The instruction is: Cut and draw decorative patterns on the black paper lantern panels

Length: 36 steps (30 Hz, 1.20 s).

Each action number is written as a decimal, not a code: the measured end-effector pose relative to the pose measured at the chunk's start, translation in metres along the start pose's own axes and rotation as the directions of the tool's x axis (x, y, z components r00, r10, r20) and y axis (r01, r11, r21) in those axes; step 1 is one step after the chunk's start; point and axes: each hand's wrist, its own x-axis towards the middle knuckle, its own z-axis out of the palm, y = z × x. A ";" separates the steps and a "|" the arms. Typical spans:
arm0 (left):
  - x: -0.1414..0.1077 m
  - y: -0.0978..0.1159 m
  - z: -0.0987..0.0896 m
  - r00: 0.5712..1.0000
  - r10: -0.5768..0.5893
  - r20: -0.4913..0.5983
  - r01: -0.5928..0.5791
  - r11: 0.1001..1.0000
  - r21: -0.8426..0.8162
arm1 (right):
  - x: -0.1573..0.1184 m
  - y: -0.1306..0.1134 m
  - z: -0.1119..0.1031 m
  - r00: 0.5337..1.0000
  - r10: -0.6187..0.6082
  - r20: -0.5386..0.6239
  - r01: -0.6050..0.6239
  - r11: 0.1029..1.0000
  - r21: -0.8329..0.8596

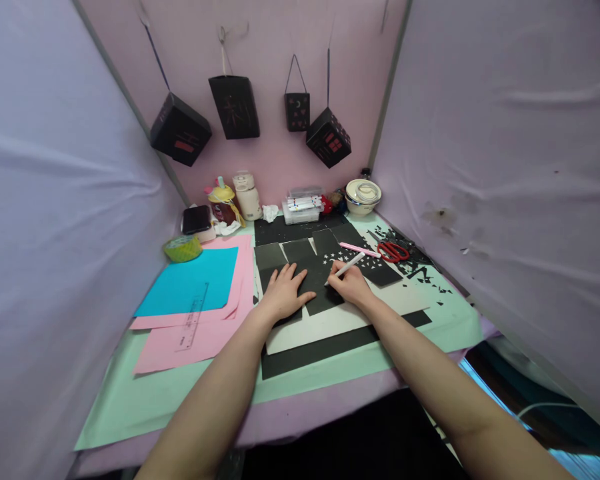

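Observation:
My left hand (286, 293) lies flat with spread fingers on a sheet of black card (313, 267), pressing on its left part. In my right hand (351, 284) is a slim white pen-shaped tool (351, 264), pinched between thumb and fingers. Its lower end points down at the black card; the tip is too small to make out. Small white star and triangle shapes show on the card beyond my right hand. Under the card lies a white sheet (300, 337), and below that a black sheet (330, 350). A pink pen-shaped tool (359, 249) rests just beyond my right hand.
Red-handled scissors (393, 252) lie among black paper scraps (420, 257) at right. Blue paper (190, 280), pink paper (165, 350) and a clear ruler (193, 317) lie left. Behind stand a bottle (249, 200), clear box (301, 213) and lidded bowl (363, 197). Black boxes (234, 107) hang above.

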 end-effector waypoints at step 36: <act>-0.002 0.000 0.000 1.000 -0.005 -0.003 0.005 1.000 -0.022 | -0.005 -0.013 0.011 0.988 0.100 -0.115 -0.087 0.990 0.111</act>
